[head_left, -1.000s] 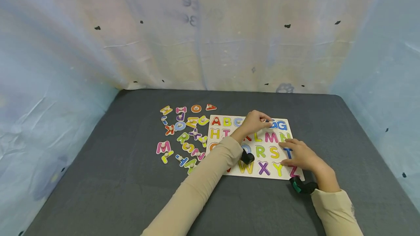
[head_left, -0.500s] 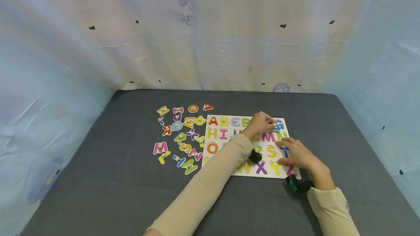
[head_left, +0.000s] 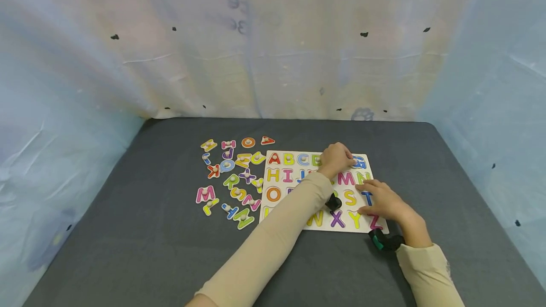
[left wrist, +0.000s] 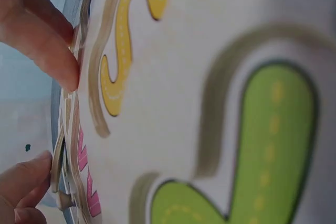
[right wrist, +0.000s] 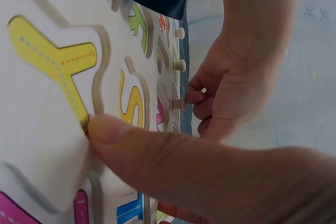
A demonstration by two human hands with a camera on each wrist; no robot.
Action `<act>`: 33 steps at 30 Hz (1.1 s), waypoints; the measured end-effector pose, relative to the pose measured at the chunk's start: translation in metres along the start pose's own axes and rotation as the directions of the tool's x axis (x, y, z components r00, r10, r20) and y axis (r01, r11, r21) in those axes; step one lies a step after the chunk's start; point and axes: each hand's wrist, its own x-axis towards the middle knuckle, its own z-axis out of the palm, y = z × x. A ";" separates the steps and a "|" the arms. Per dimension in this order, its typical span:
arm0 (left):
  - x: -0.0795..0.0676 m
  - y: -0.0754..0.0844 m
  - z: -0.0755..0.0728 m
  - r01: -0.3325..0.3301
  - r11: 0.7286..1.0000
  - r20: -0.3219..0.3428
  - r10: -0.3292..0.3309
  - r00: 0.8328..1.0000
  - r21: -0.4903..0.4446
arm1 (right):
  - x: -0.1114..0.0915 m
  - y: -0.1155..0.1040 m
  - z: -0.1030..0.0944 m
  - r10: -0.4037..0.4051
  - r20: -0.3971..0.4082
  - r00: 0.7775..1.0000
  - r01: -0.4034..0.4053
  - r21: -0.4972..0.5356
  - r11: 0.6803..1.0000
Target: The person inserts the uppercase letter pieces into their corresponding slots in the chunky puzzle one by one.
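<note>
My left hand pinches a blue letter G puzzle piece at the upper right of the white alphabet puzzle board. The piece overlaps the printed blue G there in the head view. In the right wrist view, the curled fingers of that left hand are close over the board near a wooden knob. My right hand rests on the board's right side with fingers spread, near the T and Y. Its thumb touches the board beside the yellow Y.
Several loose knobbed letter pieces lie left of the board, among them a pink M, a red K and an orange O. Knobbed A, B and C pieces sit in the board's top row. A dark grey table lies below.
My left hand has shifted right along the top row with the blue G, which has moved from beside the printed G to over it. The right hand stays on the board; the view drifts slightly.
</note>
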 end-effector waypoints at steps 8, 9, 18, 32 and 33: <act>0.005 0.000 0.005 -0.028 0.997 0.028 0.026 0.999 0.068 | 0.003 0.000 0.003 0.009 0.033 0.999 -0.008 -0.007 1.000; 0.005 0.000 0.005 -0.029 0.997 0.032 0.027 0.999 0.073 | 0.002 0.000 0.003 0.008 0.035 0.999 -0.008 -0.009 1.000; 0.000 0.002 -0.001 -0.069 0.994 0.112 0.058 0.992 0.088 | 0.000 -0.001 0.002 0.044 0.062 0.997 -0.043 -0.013 0.999; 0.006 0.003 0.005 -0.101 0.987 0.114 0.087 0.990 0.124 | -0.001 -0.001 0.001 0.070 0.118 0.991 -0.077 0.054 0.996; 0.007 0.002 0.006 -0.099 0.987 0.106 0.085 0.991 0.127 | 0.000 -0.001 0.001 0.067 0.120 0.990 -0.075 0.060 0.995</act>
